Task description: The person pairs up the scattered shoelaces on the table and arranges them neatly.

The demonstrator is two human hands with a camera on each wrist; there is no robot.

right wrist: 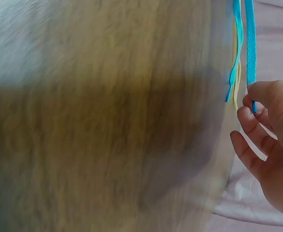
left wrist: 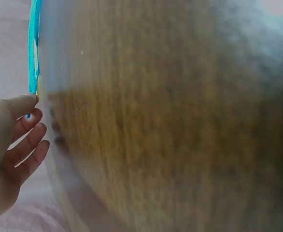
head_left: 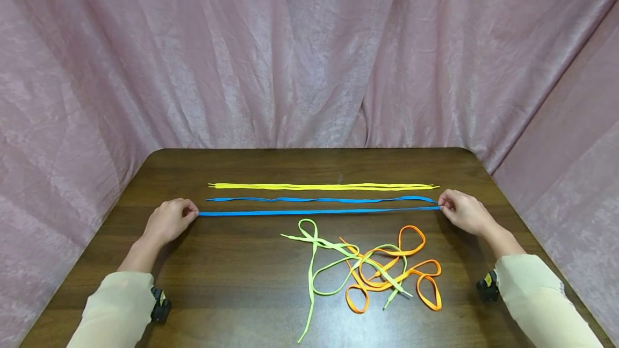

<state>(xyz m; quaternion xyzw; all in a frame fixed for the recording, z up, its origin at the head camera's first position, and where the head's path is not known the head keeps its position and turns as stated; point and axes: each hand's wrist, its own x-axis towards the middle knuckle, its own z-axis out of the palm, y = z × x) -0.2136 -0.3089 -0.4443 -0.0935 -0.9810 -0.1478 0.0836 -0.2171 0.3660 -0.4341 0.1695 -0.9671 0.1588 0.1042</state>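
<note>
Stretched straight across the table is a blue shoelace (head_left: 309, 212), held at both ends. My left hand (head_left: 170, 220) pinches its left end between thumb and forefinger; in the left wrist view the lace's tip pokes out below the thumb. At the other end my right hand (head_left: 465, 211) pinches the lace the same way, with its tip (right wrist: 254, 107) showing past the fingers. Just behind it a second blue shoelace (head_left: 309, 200) lies nearly straight on the table, its right end close to the right fingertips. Farther back, yellow shoelaces (head_left: 319, 187) lie side by side, parallel to the blue ones.
On the near side of the brown wooden table (head_left: 217, 283), a lime-green shoelace (head_left: 311, 273) lies in loose loops, tangled with an orange shoelace (head_left: 437, 294). A pink curtain (head_left: 309, 69) hangs behind the table's far edge and along its sides.
</note>
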